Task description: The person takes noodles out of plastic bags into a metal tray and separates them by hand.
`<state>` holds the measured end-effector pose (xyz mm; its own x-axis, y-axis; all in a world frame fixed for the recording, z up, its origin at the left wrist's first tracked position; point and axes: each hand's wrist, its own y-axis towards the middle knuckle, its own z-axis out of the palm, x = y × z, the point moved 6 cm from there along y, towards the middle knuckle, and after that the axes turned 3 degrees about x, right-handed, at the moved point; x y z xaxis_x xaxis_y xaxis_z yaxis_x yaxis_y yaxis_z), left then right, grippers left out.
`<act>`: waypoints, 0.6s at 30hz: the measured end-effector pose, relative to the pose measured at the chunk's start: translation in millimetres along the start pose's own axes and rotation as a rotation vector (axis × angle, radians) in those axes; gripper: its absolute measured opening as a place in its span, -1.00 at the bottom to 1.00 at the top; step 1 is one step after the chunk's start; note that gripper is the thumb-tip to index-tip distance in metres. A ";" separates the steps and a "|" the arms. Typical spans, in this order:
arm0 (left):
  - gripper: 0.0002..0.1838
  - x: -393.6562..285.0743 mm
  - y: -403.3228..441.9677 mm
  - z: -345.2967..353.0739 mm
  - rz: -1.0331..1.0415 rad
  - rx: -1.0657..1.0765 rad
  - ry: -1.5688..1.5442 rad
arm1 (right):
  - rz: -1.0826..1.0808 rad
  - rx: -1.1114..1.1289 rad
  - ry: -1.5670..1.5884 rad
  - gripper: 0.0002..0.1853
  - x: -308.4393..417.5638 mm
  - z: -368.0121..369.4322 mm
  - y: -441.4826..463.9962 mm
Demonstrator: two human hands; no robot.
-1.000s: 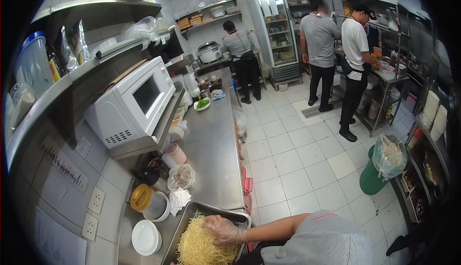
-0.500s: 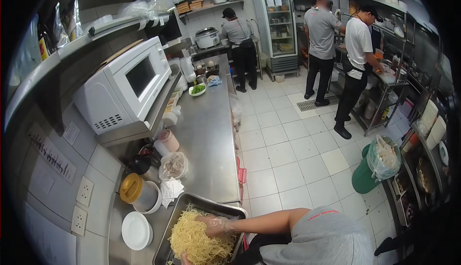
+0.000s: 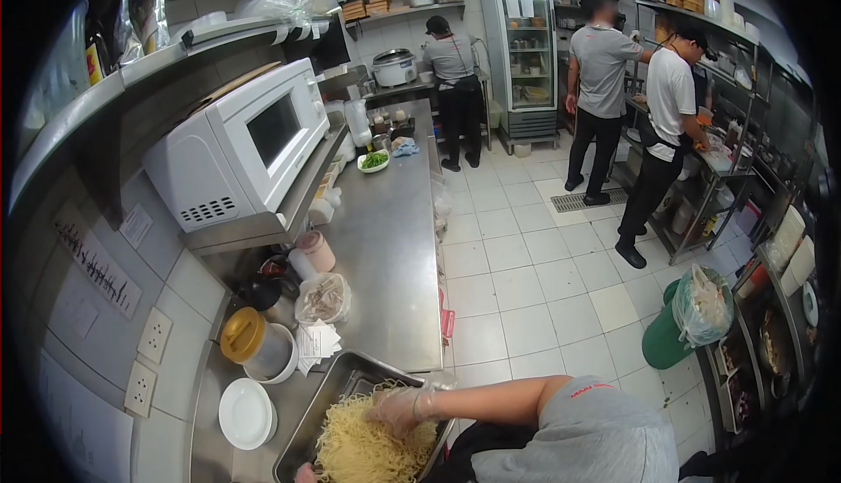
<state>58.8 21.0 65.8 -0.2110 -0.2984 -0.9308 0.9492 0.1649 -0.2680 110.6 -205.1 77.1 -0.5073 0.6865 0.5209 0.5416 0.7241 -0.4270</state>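
A heap of thin yellow noodles fills much of a deep metal tray on the counter's near end. My right hand, in a clear plastic glove, reaches into the top of the heap. Its fingers curl down among the strands, their tips hidden. At the bottom edge of the view, only a small part of my left hand shows, beside the noodles at the tray's left side. Its fingers are mostly cut off by the frame.
White plates, a yellow-lidded container, paper slips and a plastic-lined tub stand near the tray. A microwave sits on a shelf above. Several co-workers stand farther off. A green bin is on the floor.
My right hand has shifted slightly right and down on the noodles. My left hand has moved left, toward the tray's side. The camera view has shifted slightly.
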 end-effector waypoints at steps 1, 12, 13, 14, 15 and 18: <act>-0.48 -0.9 -0.4 -0.2 -0.004 0.000 -0.005 | -0.005 -0.098 0.017 -0.27 -1.2 12.4 8.4; -0.47 28.1 -14.9 70.1 -0.202 0.235 -0.228 | -0.137 -0.608 0.616 -0.49 -4.7 2.9 23.5; -0.47 24.4 -17.1 63.4 -0.217 0.223 -0.259 | -0.147 -0.647 0.622 -0.50 3.0 -3.6 17.5; -0.47 19.0 -20.7 54.9 -0.233 0.208 -0.293 | -0.132 -0.606 0.682 -0.55 6.8 -13.0 8.5; -0.47 13.4 -24.1 45.1 -0.243 0.188 -0.324 | -0.117 -0.551 0.700 -0.54 12.9 -25.2 -5.0; -0.48 -20.4 -32.0 13.6 -0.059 0.145 -0.109 | -0.250 -0.809 0.330 -0.40 3.6 -40.3 -3.6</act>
<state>35.8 9.1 96.7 -0.2482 -0.4047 -0.8801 0.9613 0.0096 -0.2754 133.8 -207.8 110.3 -0.5230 0.3713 0.7672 0.8100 0.4966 0.3118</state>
